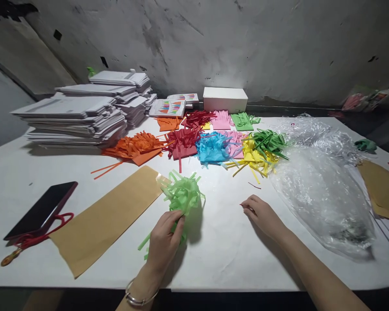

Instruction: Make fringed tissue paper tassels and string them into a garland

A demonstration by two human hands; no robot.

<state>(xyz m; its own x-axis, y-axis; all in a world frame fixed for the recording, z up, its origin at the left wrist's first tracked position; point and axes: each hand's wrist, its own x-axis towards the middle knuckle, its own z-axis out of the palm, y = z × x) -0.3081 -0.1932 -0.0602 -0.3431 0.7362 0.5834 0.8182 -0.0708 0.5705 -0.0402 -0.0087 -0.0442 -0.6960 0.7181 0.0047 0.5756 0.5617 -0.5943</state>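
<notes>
My left hand (168, 235) is closed on a light green paper tassel (184, 194), gripping it near its middle. Fringe strips spread above the fingers and stick out at the lower left; the part inside the grip is hidden. To the right, my right hand (261, 214) hovers close to the white table with thumb and forefinger pinched. A small dark red tip shows at its fingertips, like a short twist tie. Just beyond it, a similar thin dark red tie (254, 185) lies on the table. A long brown paper envelope (113, 220) lies left of the tassel.
Fringed bundles in orange (132, 147), red (183, 142), blue (213, 147) and yellow (254, 155) line the back. Stacked white packets (74, 116) stand at left, near a phone (43, 207). A white box (225, 99) sits by the wall; a clear plastic bag (324, 198) lies right.
</notes>
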